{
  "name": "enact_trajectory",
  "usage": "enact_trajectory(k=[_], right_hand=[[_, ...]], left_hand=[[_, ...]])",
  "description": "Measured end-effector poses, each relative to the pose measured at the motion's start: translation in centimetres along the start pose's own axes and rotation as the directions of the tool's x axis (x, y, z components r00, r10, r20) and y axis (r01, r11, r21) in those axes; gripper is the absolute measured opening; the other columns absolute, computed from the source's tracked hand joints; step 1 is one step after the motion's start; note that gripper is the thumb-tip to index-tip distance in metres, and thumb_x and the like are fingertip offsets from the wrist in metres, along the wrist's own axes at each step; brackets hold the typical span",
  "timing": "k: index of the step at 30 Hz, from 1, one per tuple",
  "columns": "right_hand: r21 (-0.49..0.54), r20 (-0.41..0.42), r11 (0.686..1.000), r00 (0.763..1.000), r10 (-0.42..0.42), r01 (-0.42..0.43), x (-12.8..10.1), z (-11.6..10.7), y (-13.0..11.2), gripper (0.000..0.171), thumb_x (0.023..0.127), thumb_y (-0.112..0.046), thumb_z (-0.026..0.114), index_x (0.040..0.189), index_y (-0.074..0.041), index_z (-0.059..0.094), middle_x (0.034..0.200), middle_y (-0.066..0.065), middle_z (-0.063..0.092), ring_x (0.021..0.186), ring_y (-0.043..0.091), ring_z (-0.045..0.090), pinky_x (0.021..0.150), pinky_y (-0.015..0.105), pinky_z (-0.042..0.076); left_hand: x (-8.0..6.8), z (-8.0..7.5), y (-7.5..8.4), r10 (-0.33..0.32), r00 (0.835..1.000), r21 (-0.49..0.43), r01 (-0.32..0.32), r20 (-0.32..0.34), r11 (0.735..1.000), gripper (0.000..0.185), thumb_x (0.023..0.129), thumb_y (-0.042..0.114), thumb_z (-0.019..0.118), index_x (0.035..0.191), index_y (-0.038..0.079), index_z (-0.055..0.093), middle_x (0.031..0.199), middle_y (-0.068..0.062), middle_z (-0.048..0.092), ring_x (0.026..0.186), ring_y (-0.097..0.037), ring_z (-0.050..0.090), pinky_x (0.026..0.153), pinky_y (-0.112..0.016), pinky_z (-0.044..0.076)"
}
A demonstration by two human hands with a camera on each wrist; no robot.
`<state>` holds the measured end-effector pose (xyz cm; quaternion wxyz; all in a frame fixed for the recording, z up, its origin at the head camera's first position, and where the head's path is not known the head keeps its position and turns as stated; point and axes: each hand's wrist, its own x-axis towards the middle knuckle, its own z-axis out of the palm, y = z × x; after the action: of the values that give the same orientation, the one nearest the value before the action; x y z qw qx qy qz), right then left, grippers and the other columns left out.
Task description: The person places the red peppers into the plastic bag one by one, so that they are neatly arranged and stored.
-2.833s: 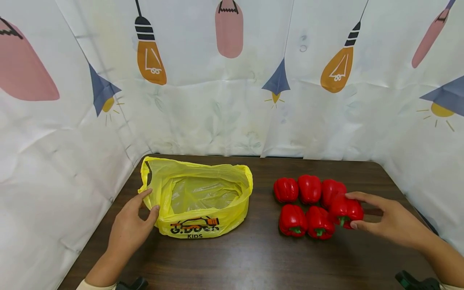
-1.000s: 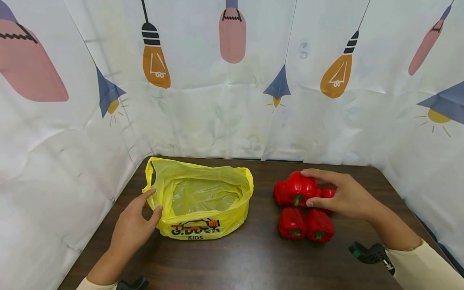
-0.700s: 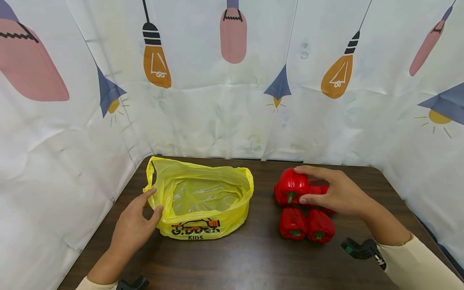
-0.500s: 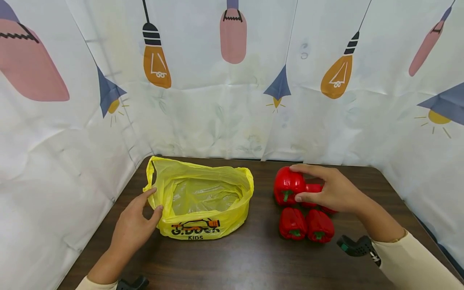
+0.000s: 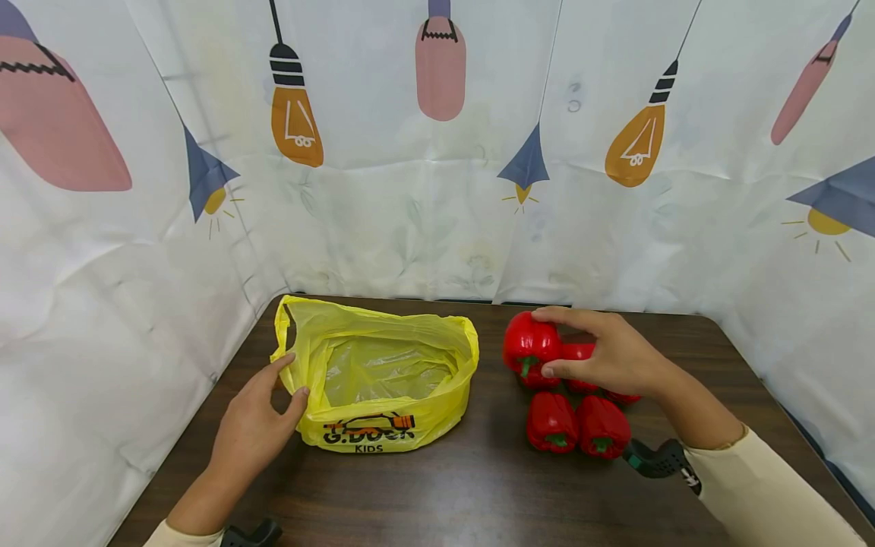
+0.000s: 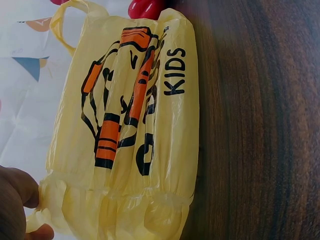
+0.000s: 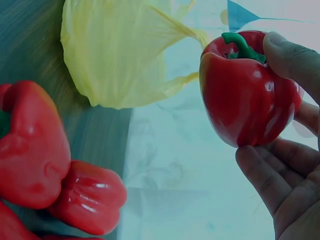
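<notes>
My right hand (image 5: 618, 357) holds a glossy red bell pepper (image 5: 528, 343) between thumb and fingers, off the table. Its green stem (image 7: 245, 50) shows in the right wrist view. Under and around it are more red bell peppers, with two in the front row (image 5: 551, 422), and others partly hidden behind the held pepper and hand. To the left stands a yellow plastic bag (image 5: 444, 418), its mouth spread wide and nothing seen inside. My left hand (image 5: 246, 429) pinches the bag's left edge; in the left wrist view, its thumb and finger lie at a fold of yellow plastic.
The dark brown wooden table (image 5: 465, 501) carries everything. A white curtain (image 5: 410, 228) printed with lamps and bulbs encloses the back and sides. A black wrist device (image 5: 656, 458) sits on the right forearm, and another (image 5: 251, 534) on the left.
My right hand has lifted the pepper from the right side of the group and carried it left over the back row. The left hand stays at the bag's edge.
</notes>
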<state>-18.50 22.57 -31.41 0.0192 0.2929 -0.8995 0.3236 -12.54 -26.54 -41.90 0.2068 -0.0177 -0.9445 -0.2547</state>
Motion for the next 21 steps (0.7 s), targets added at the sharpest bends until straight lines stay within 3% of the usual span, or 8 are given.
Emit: enact_trajectory(k=[7, 21], right_hand=[[0.033, 0.012, 0.999, 1.000, -0.008, 0.008, 0.7, 0.4, -0.4, 0.070, 0.079, -0.048, 0.086, 0.143, -0.041, 0.057, 0.140, -0.008, 0.058, 0.112, 0.016, 0.064, 0.088, 0.040, 0.057], [0.095, 0.028, 0.994, 0.999, -0.047, 0.044, 2.2, 1.2, -1.3, 0.070, 0.080, -0.040, 0.088, 0.144, -0.033, 0.059, 0.141, -0.005, 0.058, 0.113, 0.018, 0.066, 0.095, 0.049, 0.055]], left_hand=[[0.0, 0.1, 0.0, -0.001, 1.000, -0.001, 0.001, 0.003, 1.000, 0.060, 0.093, 0.017, 0.074, 0.145, 0.000, 0.052, 0.133, -0.029, 0.059, 0.114, -0.049, 0.058, 0.083, -0.064, 0.049], [0.0, 0.1, 0.1, 0.010, 1.000, -0.005, -0.010, 0.000, 1.000, 0.059, 0.092, 0.018, 0.075, 0.145, 0.001, 0.052, 0.132, -0.027, 0.060, 0.115, -0.048, 0.059, 0.083, -0.064, 0.049]])
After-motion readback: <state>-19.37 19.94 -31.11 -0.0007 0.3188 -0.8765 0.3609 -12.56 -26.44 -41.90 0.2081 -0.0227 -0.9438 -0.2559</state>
